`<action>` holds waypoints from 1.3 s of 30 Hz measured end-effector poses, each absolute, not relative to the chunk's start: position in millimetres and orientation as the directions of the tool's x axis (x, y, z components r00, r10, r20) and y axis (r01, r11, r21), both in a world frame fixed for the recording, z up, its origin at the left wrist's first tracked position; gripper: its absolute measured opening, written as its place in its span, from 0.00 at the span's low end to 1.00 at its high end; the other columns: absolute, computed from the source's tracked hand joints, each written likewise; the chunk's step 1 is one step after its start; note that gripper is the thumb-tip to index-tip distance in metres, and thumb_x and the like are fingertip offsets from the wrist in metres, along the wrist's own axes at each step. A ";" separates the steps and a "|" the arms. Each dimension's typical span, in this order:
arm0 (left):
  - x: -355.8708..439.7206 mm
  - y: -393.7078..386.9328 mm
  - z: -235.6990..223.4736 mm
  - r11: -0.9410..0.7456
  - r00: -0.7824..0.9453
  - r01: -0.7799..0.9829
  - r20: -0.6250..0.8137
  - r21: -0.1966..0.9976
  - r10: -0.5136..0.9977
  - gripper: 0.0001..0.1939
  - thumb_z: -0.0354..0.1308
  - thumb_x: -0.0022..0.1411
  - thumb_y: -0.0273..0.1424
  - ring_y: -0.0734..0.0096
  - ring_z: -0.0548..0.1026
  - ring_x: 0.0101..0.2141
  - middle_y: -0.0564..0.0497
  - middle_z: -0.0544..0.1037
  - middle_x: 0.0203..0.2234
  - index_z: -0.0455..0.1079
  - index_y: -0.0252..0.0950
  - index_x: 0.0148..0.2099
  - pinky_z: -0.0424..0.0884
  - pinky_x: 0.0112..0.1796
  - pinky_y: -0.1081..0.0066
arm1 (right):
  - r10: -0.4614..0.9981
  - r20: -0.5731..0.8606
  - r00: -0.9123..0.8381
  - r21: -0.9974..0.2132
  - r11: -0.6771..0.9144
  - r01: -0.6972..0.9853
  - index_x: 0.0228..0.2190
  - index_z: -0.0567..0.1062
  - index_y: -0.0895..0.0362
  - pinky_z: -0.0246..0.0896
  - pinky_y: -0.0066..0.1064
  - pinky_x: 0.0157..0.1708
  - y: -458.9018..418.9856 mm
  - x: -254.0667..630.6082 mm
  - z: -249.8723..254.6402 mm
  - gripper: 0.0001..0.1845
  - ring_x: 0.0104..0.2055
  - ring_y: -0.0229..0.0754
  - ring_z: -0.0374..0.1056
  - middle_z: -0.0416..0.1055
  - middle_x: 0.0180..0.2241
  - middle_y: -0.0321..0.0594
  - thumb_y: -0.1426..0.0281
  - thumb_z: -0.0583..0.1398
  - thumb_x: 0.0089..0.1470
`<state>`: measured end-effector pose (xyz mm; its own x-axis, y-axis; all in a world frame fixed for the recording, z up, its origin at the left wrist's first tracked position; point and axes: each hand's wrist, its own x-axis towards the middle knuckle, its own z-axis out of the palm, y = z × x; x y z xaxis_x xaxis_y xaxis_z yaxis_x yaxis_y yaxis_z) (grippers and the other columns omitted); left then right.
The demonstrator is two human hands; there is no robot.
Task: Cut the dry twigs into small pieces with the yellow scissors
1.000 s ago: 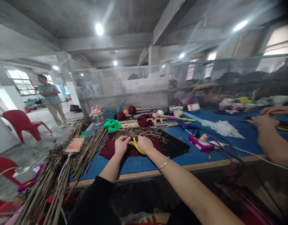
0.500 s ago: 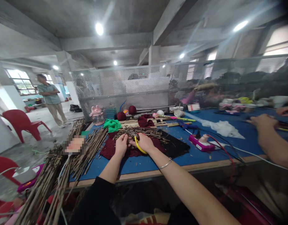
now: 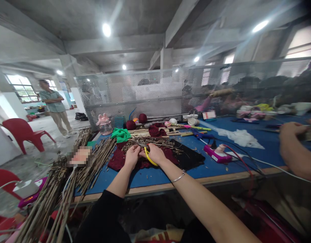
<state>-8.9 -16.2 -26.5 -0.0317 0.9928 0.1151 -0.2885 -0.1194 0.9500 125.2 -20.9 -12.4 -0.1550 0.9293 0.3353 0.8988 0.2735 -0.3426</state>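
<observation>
My right hand (image 3: 156, 154) is closed around the yellow handle of a pair of shears (image 3: 151, 159), whose metal blades point left and away from me. Close by on the left, my left hand (image 3: 132, 157) has its fingers pinched near the blades; whatever lies between them is too small to make out. Both hands are over a pile of short twigs (image 3: 168, 143). Under the twigs lie a dark red cloth (image 3: 116, 161) and a black cloth (image 3: 193, 160) on the blue tabletop (image 3: 181, 179).
Long sticks (image 3: 94, 165) lean across the table's left end. A green cloth (image 3: 121, 135), dark red yarn balls (image 3: 142, 118) and a pink-lidded jar (image 3: 104, 125) stand behind. To the right are a purple power strip (image 3: 218, 156), cables, white plastic (image 3: 246, 139) and a co-worker's arm (image 3: 293, 152).
My hands stay in nearly the same place over the twigs, with the shears' blades shifted slightly. At the right, the co-worker's hand has moved further right.
</observation>
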 end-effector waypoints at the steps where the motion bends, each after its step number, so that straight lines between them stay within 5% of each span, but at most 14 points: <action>1: -8.8 -16.5 -26.1 -0.120 -0.026 -0.284 0.117 0.951 0.993 0.15 0.59 0.48 0.36 0.74 0.73 0.23 0.48 0.76 0.26 0.67 0.32 0.37 0.67 0.24 0.76 | 0.923 0.347 -0.164 -0.341 0.287 0.895 0.35 0.65 0.58 0.54 0.29 0.33 -20.7 125.4 -12.7 0.30 0.40 0.46 0.66 0.68 0.37 0.44 0.45 0.55 0.42; 9: -9.5 -16.0 -29.5 -0.186 0.009 -0.164 0.190 0.969 0.982 0.18 0.59 0.47 0.40 0.71 0.73 0.24 0.48 0.77 0.24 0.72 0.30 0.36 0.68 0.27 0.74 | 0.865 0.459 -0.203 -0.268 0.353 0.897 0.37 0.63 0.59 0.54 0.33 0.38 -16.0 127.7 -16.7 0.34 0.41 0.47 0.64 0.67 0.38 0.47 0.44 0.56 0.39; 25: -11.7 -12.4 -36.0 -0.267 -0.023 -0.031 0.267 0.963 0.964 0.13 0.53 0.51 0.38 0.71 0.72 0.23 0.49 0.76 0.23 0.69 0.32 0.29 0.67 0.29 0.72 | 0.884 0.432 -0.180 -0.253 0.310 0.917 0.38 0.63 0.59 0.53 0.35 0.40 -17.0 124.9 -16.7 0.35 0.43 0.50 0.63 0.67 0.40 0.49 0.43 0.56 0.38; 31: -13.9 -12.4 -36.9 -0.267 0.035 -0.002 0.266 0.964 0.963 0.15 0.53 0.51 0.41 0.78 0.64 0.15 0.52 0.73 0.18 0.68 0.32 0.26 0.60 0.18 0.77 | 0.937 0.302 -0.178 -0.290 0.268 0.919 0.39 0.63 0.59 0.55 0.32 0.34 -18.4 124.9 -16.9 0.35 0.39 0.49 0.68 0.71 0.34 0.47 0.43 0.54 0.40; 39: -14.6 -14.4 -34.5 -0.259 -0.015 0.033 0.259 0.965 0.966 0.15 0.51 0.53 0.40 0.80 0.63 0.14 0.53 0.72 0.19 0.67 0.33 0.26 0.60 0.17 0.78 | 0.961 0.244 -0.130 -0.301 0.202 0.932 0.40 0.65 0.59 0.57 0.34 0.35 -21.6 122.8 -12.6 0.37 0.39 0.51 0.68 0.72 0.35 0.49 0.40 0.53 0.39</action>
<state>-14.6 -14.4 -34.5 -0.0146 0.9656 0.2595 0.0332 -0.2589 0.9653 122.8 -21.6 -12.6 -0.1296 0.9611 0.2439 0.9321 0.2020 -0.3007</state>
